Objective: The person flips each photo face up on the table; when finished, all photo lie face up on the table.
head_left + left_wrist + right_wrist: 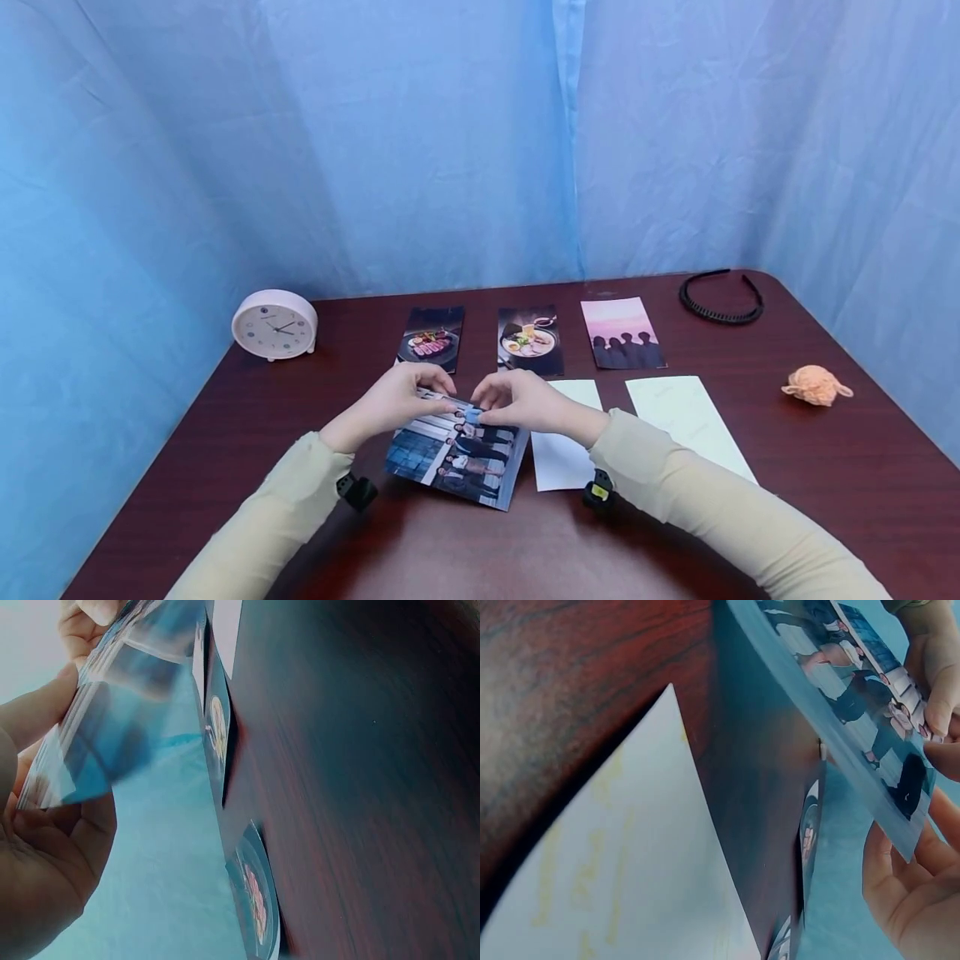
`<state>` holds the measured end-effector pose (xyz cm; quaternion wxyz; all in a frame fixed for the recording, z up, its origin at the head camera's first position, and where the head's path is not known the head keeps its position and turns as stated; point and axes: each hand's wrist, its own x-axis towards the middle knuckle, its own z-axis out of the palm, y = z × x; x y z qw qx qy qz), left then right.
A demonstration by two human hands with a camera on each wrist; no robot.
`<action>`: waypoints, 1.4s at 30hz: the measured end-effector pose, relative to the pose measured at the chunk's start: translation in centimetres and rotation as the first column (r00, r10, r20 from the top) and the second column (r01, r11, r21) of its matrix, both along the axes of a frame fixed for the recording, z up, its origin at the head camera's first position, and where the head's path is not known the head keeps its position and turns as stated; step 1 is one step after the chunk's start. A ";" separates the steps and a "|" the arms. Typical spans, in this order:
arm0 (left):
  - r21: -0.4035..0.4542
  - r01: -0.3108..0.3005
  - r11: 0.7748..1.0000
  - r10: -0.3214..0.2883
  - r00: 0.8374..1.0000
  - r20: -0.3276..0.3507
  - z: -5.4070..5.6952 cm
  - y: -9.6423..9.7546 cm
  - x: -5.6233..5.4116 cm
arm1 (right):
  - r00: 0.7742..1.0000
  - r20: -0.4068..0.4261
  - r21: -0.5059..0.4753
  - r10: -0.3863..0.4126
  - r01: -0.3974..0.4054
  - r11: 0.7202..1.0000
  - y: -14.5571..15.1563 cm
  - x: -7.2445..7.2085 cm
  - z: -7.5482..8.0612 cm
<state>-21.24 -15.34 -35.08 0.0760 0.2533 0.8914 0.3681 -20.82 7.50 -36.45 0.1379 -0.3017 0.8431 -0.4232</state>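
Both hands hold a glossy photo print [465, 462] of several people in dark business clothes, tilted up over the near middle of the table. My left hand [390, 404] pinches its upper left part between thumb and fingers. On the upper right edge, the thumb and fingers of my right hand [528, 404] grip it. In the left wrist view the print [127, 712] is seen at a slant, with the left thumb on one side and fingers behind. The right wrist view shows its picture side, with the right fingers partly hidden behind it.
Behind lie a steak photo [431, 343], a noodle-bowl photo [529, 342] and a silhouette photo [622, 333]. Two white sheets [562, 462] [690, 417] lie to the right. A clock [274, 325] stands at left; a black headband [722, 317] and orange yarn ball [816, 385] lie at right.
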 end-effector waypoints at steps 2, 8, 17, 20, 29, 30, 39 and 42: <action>-0.005 0.005 1.000 -0.005 1.000 -0.001 0.1 0.2 -0.1 | 1.000 0.002 0.014 0.001 -0.002 1.000 0.0 0.0 0.0; -0.013 0.011 1.000 -0.011 1.000 -0.005 0.1 0.5 -0.4 | 1.000 0.020 0.041 0.014 -0.015 0.999 -0.1 -0.1 -0.2; 0.010 -0.012 1.000 0.012 1.000 0.012 0.2 0.3 -0.5 | 0.999 0.011 0.025 0.045 -0.045 0.999 -0.4 -0.1 -0.6; 0.041 -0.047 0.998 0.047 0.999 0.005 0.3 0.0 -0.5 | 0.999 -0.008 0.025 0.047 -0.047 0.999 -0.4 -0.1 -0.7; 0.176 -0.172 0.969 0.189 0.978 -0.085 0.1 -1.9 -0.2 | 0.999 0.020 0.024 -0.029 0.029 0.999 -0.5 -0.2 -0.9; 0.191 -0.192 0.963 0.213 0.973 -0.093 0.0 -2.2 0.0 | 0.999 0.027 0.020 -0.043 0.043 0.999 -0.5 -0.1 -0.9; 0.288 -0.317 0.904 0.338 0.941 -0.027 -1.5 -4.0 1.4 | 0.977 0.088 -0.087 -0.195 0.203 0.975 -0.7 -0.2 -1.1; 0.308 -0.334 0.891 0.348 0.937 0.011 -1.7 -4.0 1.8 | 0.957 0.156 -0.161 -0.246 0.270 0.949 -0.7 -0.4 -1.2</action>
